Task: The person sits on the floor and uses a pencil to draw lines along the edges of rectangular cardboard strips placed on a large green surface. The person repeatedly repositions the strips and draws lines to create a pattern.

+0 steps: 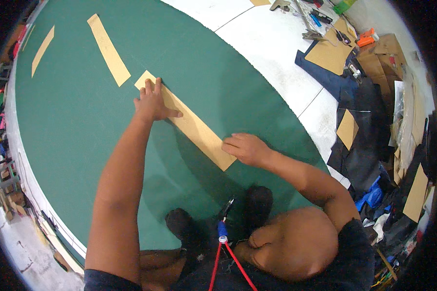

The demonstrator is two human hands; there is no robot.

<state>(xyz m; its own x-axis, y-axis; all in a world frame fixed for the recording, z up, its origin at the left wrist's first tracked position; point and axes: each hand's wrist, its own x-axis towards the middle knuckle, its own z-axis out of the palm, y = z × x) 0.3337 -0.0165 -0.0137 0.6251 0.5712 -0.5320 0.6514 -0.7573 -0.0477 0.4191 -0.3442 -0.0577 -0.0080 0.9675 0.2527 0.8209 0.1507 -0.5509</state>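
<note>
A long tan card strip [199,128], like a pattern piece, lies slantwise on a wide sheet of dark green cloth [73,145]. My left hand [153,104] presses on the strip's far left end, fingers spread and thumb stretched along it. At the strip's near right end is my right hand [246,149], its fingers curled together against the right edge. Whatever those fingers may hold is hidden. A second tan strip [109,51] rests farther up on the cloth, apart from my hands.
Another tan strip [42,51] lies at the far left of the cloth. Red cords [230,252] hang in front of me with a blue-and-black tip. To the right are dark fabric [361,131], card pieces and a cardboard box [383,56]. Tools lie at the upper right.
</note>
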